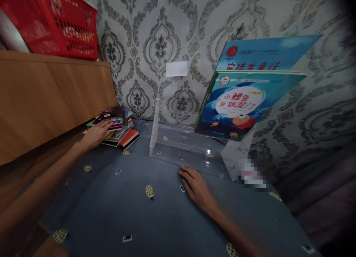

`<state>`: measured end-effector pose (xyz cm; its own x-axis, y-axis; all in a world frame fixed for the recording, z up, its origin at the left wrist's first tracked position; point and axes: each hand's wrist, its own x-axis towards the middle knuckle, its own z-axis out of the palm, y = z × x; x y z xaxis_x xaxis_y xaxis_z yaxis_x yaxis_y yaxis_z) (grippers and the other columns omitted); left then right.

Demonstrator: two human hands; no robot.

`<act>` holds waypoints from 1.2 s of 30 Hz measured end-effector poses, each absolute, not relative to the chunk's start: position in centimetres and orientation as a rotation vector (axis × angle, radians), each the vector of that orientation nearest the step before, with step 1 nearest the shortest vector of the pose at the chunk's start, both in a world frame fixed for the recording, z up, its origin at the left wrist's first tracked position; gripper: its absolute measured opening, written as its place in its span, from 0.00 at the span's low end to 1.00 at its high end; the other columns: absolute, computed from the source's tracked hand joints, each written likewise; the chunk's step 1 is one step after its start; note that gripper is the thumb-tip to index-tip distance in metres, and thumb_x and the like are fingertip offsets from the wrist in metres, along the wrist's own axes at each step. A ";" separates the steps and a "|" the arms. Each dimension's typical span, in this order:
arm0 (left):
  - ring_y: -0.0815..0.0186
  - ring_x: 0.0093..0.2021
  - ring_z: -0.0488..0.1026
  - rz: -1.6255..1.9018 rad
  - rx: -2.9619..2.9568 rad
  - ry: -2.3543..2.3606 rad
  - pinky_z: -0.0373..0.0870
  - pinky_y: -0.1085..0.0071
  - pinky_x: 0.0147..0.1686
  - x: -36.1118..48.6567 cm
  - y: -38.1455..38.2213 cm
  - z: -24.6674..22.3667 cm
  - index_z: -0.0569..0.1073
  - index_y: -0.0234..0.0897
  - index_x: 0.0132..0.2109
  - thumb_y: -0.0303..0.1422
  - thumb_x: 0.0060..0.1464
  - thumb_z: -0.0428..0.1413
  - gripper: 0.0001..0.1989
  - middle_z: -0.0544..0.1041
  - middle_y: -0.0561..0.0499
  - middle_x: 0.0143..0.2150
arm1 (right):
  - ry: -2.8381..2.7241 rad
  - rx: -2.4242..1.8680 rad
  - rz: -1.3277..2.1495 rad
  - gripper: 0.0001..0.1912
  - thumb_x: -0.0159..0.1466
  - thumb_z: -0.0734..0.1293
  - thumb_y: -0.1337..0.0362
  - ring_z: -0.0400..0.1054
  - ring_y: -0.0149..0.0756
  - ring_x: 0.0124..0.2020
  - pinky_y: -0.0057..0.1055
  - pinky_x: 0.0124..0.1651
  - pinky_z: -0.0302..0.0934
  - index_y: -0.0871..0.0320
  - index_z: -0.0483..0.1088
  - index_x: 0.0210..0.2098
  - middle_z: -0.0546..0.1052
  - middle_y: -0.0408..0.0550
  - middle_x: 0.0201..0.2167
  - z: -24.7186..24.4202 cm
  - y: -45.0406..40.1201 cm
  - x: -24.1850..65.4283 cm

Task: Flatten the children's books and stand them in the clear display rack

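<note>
At the left, my left hand [96, 134] reaches to a stack of books [122, 135]. Its fingers stretch over the dark top book [114, 122] and touch it; the thumb is hard to make out. My right hand [196, 186] lies palm down on the blue-grey cloth [108, 205], fingers extended, holding nothing. Just beyond it stands a clear acrylic book rack [178, 147]. Picture books lean in the rack's right side: a blue-green one with an orange fish [236, 105] in front, a taller blue one [261, 51] behind it.
A wooden cabinet [55, 86] borders the left side, with a red plastic basket [69, 27] on top. Patterned wallpaper [161, 38] covers the wall behind the rack. Dark fabric [314, 183] hangs at the right. A blurred item [253, 173] lies beside the rack's right end.
</note>
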<state>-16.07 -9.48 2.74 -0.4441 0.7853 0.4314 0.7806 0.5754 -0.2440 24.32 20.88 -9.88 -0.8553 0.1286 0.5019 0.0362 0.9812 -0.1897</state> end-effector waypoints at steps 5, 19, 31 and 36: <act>0.51 0.72 0.61 0.016 -1.268 -2.251 0.63 0.52 0.68 -13.3 -9.6 1.4 0.64 0.35 0.70 0.29 0.64 0.44 0.29 0.68 0.40 0.70 | -2.605 -0.108 0.247 0.18 0.71 0.59 0.68 0.75 0.47 0.56 0.48 0.58 0.73 0.58 0.76 0.55 0.79 0.58 0.56 -9.5 20.7 24.4; 0.49 0.74 0.57 -0.055 -1.353 -2.233 0.61 0.47 0.69 -11.8 -10.3 0.5 0.65 0.36 0.70 0.21 0.56 0.45 0.34 0.65 0.39 0.72 | -2.617 -0.113 0.266 0.19 0.71 0.59 0.69 0.74 0.47 0.56 0.49 0.59 0.72 0.55 0.76 0.55 0.78 0.56 0.56 -8.8 20.4 24.6; 0.54 0.76 0.52 0.148 -1.628 -2.192 0.51 0.43 0.72 -12.0 -11.4 0.4 0.69 0.46 0.67 0.16 0.50 0.48 0.39 0.62 0.46 0.74 | -2.619 -0.121 0.284 0.19 0.71 0.59 0.68 0.74 0.48 0.56 0.51 0.59 0.72 0.56 0.76 0.55 0.78 0.58 0.57 -8.9 20.3 24.5; 0.56 0.76 0.53 0.137 -1.659 -2.216 0.55 0.47 0.70 -11.8 -11.1 0.5 0.68 0.42 0.68 0.19 0.54 0.47 0.35 0.62 0.45 0.74 | -2.640 -0.127 0.293 0.19 0.72 0.59 0.69 0.73 0.48 0.58 0.51 0.59 0.72 0.58 0.76 0.56 0.77 0.58 0.57 -8.4 20.0 24.6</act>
<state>-11.83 -11.07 0.46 -0.2401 0.9426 0.2322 0.9069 0.3031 -0.2927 24.63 19.99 -8.37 -0.8817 0.1406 0.4504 0.0386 0.9728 -0.2282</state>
